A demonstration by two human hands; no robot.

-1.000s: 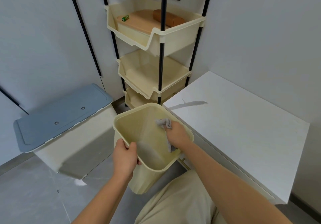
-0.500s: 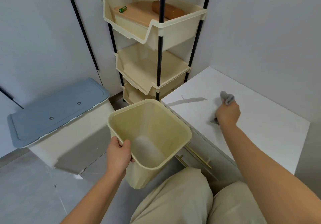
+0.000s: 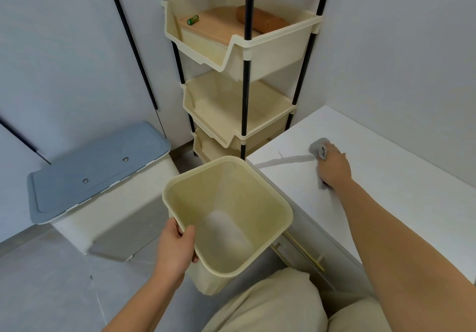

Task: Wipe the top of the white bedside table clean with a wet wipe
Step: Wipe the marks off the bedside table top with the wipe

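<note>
1. The right hand (image 3: pixel 333 168), out of the bin a second ago, presses the grey wet wipe (image 3: pixel 319 148) onto the white desk (image 3: pixel 386 190), fingers closed around it.
2. The left hand (image 3: pixel 175 248) still grips the cream bin (image 3: pixel 231 192) rim.

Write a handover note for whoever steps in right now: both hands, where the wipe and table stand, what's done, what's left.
Left hand: gripping the near rim of the cream bin, held off the floor beside the table.
Right hand: closed on the grey wet wipe, pressed on the white bedside table top near its far left part.
Done: wipe is on the surface; how much has been wiped cannot be told.
Left: wipe the rest of the top, likely towards the right and the near edge, then probably drop the wipe in the bin.
</note>
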